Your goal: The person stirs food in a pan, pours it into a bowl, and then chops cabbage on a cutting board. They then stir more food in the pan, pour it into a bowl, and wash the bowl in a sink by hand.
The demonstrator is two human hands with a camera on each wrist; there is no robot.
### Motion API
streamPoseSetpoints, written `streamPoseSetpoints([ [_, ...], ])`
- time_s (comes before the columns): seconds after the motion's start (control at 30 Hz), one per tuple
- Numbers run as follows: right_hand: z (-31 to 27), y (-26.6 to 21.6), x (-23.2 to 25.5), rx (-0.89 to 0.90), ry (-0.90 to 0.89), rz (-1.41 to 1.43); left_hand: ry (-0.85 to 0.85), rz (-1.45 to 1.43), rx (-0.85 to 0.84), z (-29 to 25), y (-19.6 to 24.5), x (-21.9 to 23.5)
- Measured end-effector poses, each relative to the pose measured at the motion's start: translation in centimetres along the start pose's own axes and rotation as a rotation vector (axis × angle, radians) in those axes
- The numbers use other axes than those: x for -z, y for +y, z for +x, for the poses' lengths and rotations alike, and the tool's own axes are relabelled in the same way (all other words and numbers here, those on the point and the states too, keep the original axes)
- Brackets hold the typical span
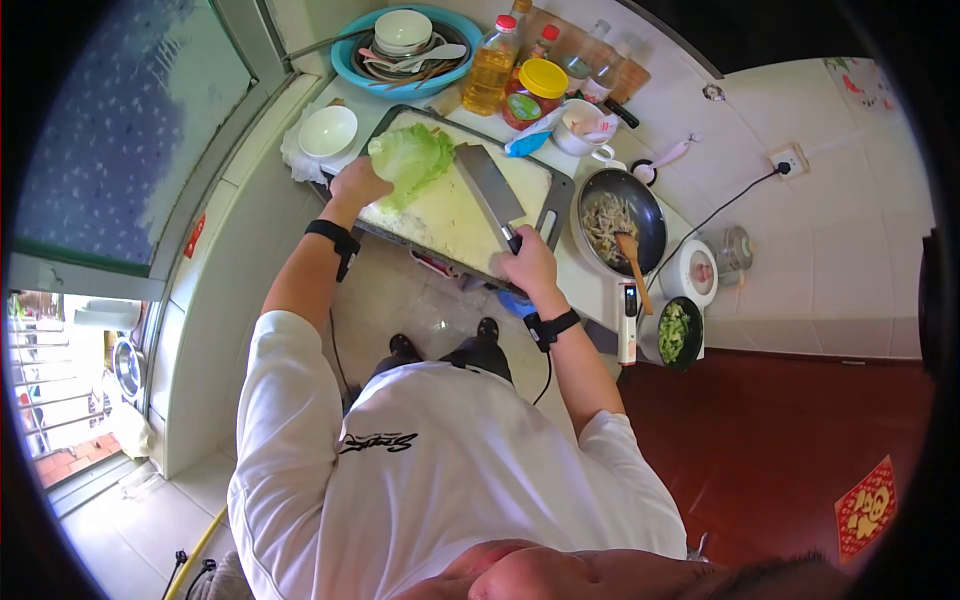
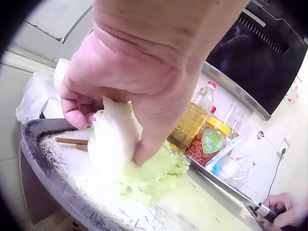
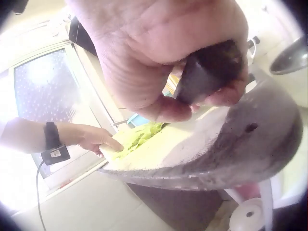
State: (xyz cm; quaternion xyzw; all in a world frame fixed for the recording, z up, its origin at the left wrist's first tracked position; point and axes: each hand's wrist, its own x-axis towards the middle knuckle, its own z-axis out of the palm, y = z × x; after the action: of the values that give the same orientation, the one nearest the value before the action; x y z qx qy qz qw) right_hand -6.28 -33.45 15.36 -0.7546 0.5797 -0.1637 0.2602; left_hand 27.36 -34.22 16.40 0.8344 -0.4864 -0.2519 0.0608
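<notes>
A pale green cabbage lies on the left part of a worn cutting board. My left hand grips the cabbage with curled fingers and thumb at its white stem end. My right hand holds the dark handle of a cleaver, whose wide blade lies over the board to the right of the cabbage. In the right wrist view my right hand wraps the cleaver handle, with the cabbage beyond the board.
A wok of stir-fry with a wooden spatula stands right of the board. Behind are an oil bottle, a yellow-lidded jar, a mug, a white bowl and a blue basin of dishes. A bowl of greens sits front right.
</notes>
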Motion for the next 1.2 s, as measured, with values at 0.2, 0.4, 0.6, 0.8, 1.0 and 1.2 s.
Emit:
streamPoseSetpoints([
  [0.2, 0.4, 1.8, 1.8, -0.009, -0.089, 0.124, 0.223, -0.105, -0.244, -0.2, 0.6, 1.3],
  [0.4, -0.3, 6.0, 4.3, 0.201, 0.019, 0.461, 0.025, -0.809, -0.364, -5.2, 7.6, 6.6],
  [0.6, -0.5, 8.7, 6.9, 0.268, 0.108, 0.579, -0.048, -1.045, -0.435, -5.7, 10.9, -0.9],
  [0.8, 1.2, 10.5, 7.7, 0.257, -0.089, 0.598, 0.231, -0.364, -0.128, -7.1, 10.5, -9.5],
  [1.0, 3.2, 6.5, 7.9, 0.354, -0.227, 0.361, 0.609, -0.007, -0.422, -9.4, 10.0, -12.0],
  [1.2, 5.1, 4.9, 6.9, 0.439, -0.429, 0.187, 0.599, -0.122, -0.508, -9.5, 9.5, -12.9],
])
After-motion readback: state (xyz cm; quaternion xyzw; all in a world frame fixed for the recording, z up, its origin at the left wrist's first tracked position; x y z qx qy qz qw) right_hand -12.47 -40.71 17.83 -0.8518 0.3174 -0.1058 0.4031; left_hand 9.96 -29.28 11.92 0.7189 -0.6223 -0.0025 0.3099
